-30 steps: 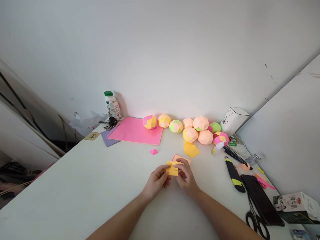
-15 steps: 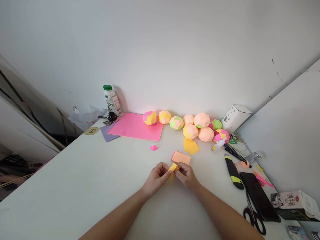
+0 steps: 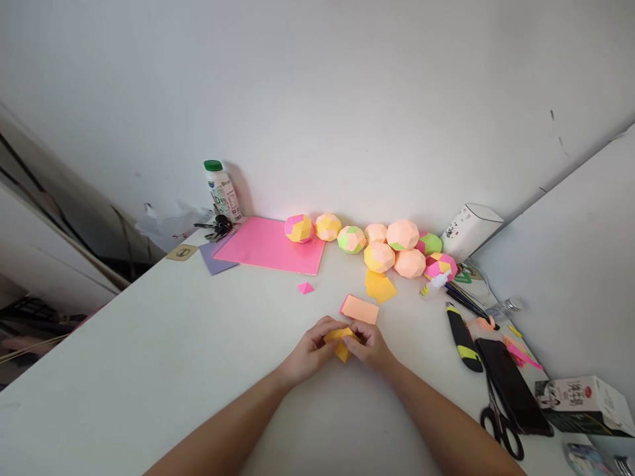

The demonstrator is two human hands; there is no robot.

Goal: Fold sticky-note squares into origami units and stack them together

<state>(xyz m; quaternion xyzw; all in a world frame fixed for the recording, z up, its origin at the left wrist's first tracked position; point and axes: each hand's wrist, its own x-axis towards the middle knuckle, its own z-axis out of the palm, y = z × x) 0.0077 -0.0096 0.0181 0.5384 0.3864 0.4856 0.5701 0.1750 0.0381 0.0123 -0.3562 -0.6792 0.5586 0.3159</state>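
Note:
A small folded piece of yellow-orange paper (image 3: 341, 349) is pinched between both hands just above the white table. My left hand (image 3: 312, 347) grips its left side, and my right hand (image 3: 371, 346) holds the right side with thumb and fingers. Just beyond them lies a small stack of peach and pink paper slips (image 3: 360, 309). Several loose yellow-orange sheets (image 3: 380, 288) rest farther back. To the left sits a little folded pink paper piece (image 3: 306, 287).
Several faceted paper balls (image 3: 352, 239) line the wall, one on a pink sheet (image 3: 268, 246). A bottle (image 3: 222, 192) and keys (image 3: 219, 227) stand back left. On the right lie a utility knife (image 3: 464, 337), a glue bottle (image 3: 435, 283), scissors (image 3: 500, 423) and a black phone (image 3: 513, 387).
The yellow-orange paper has been turned and now shows a wider, pointed face below the fingers. My left fingers have shifted over its upper edge. The view has tilted slightly.

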